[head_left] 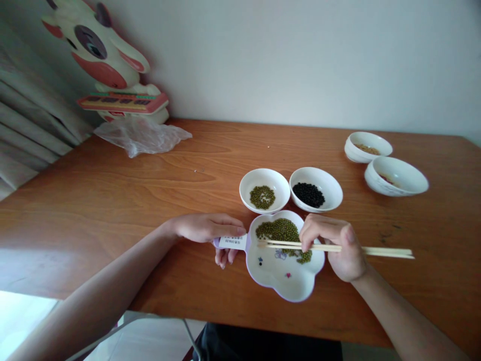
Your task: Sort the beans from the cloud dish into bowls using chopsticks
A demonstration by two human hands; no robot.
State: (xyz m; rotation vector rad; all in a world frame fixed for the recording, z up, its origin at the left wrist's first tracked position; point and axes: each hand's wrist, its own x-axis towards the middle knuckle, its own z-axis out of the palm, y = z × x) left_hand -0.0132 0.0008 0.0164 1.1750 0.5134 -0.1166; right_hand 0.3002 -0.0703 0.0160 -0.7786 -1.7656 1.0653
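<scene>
My left hand (210, 229) is closed around the handle of a white, flower-shaped dish (278, 283) with a lilac rim; a printed label (233, 242) sits on the handle. In my right hand (340, 245) is a pair of chopsticks (387, 251), their tips pointing left over the dish. Green mung beans (281, 230) spread across the dish's far half, and one dark bean (260, 263) lies apart at its left. Just behind stand a white bowl (246, 188) of mung beans and a white bowl (334, 188) of black beans. Nothing shows clearly between the chopstick tips.
Two more white bowls stand at the right, one (351, 148) with tan contents and one (376, 180) with a few reddish pieces. A cow-shaped toy keyboard (124, 103) and a crumpled clear plastic bag (145, 136) are at the back left, near a curtain (33, 120).
</scene>
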